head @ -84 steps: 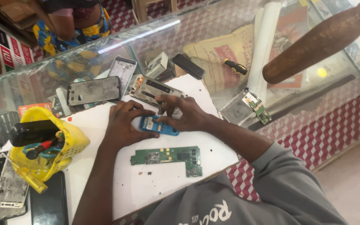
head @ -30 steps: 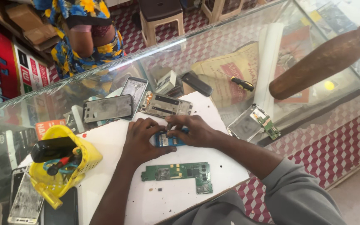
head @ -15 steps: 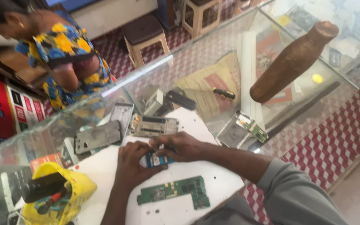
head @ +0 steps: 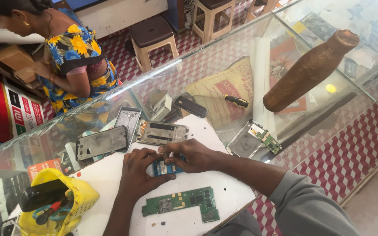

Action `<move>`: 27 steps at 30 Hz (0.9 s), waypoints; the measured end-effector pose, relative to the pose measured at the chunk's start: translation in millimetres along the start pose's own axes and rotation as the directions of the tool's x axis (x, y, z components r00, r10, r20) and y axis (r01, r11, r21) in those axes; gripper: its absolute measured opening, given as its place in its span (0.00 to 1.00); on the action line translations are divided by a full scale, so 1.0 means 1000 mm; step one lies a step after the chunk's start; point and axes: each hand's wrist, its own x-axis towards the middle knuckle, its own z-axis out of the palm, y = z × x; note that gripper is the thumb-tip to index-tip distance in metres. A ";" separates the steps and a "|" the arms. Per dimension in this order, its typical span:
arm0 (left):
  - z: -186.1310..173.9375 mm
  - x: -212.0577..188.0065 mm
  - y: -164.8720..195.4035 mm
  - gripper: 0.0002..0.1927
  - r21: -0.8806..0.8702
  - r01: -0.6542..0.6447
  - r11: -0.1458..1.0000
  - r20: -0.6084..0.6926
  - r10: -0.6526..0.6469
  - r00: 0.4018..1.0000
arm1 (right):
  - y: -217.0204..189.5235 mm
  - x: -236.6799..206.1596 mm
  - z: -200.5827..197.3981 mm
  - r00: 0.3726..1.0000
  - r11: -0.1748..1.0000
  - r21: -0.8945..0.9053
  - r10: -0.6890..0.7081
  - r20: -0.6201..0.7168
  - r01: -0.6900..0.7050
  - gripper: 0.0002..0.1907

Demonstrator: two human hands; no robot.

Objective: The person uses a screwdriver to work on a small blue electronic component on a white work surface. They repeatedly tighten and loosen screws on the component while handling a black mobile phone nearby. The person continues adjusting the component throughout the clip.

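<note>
A: What are the two hands on?

B: A small blue phone part (head: 168, 168), flat on the white tabletop (head: 110, 175). The left hand (head: 141, 171) presses down on its left end with fingers spread; the right hand (head: 193, 155) comes in from the other side, fingertips pinched together on the part's upper edge. Neither hand is clamped around it; both press and pinch from above.

A: What lies around them?

B: Just below the hands, nearer the person, a green circuit board (head: 182, 203) lies flat and apart from them. Just beyond the fingertips sits an open phone frame (head: 162, 132); left of that, two dark screen panels (head: 101, 142), one leaning over the other. Far to the left of the left hand stands a yellow basket (head: 82, 196) with tools in it. Right of the right forearm is another opened phone with a green board (head: 254, 139), and beyond it a screwdriver (head: 236, 101) and a brown wooden bottle-shaped thing (head: 309, 70) on the glass.

A: How should this be handled, in your view?

B: I'd judge the left hand should hold the part flat so it cannot slide, while the right works the edge with light, even pressure. Small loose bits lie near the green board, so sweeping motions are best avoided.
</note>
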 end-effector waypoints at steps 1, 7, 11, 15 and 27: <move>0.001 0.000 -0.001 0.34 0.006 0.001 1.000 0.001 -0.001 1.000 | 0.000 0.000 0.000 1.000 1.000 -0.011 -0.017 -0.001 0.017 0.29; 0.003 -0.001 -0.004 0.35 0.024 0.004 1.000 0.006 -0.004 1.000 | 0.003 0.001 0.003 0.999 0.999 -0.038 -0.029 -0.031 0.027 0.30; 0.002 -0.001 -0.006 0.34 -0.014 -0.080 0.997 -0.071 0.079 0.994 | 0.002 0.003 0.003 1.000 0.999 -0.035 0.010 -0.019 -0.011 0.31; 0.000 0.000 -0.008 0.33 0.034 0.016 0.999 0.047 -0.017 0.999 | -0.002 0.004 0.003 0.999 0.999 -0.049 0.023 -0.040 -0.025 0.32; 0.000 0.001 -0.003 0.33 0.021 -0.043 0.999 -0.029 0.043 0.999 | 0.000 0.006 0.002 1.000 1.000 -0.007 0.001 0.002 -0.001 0.36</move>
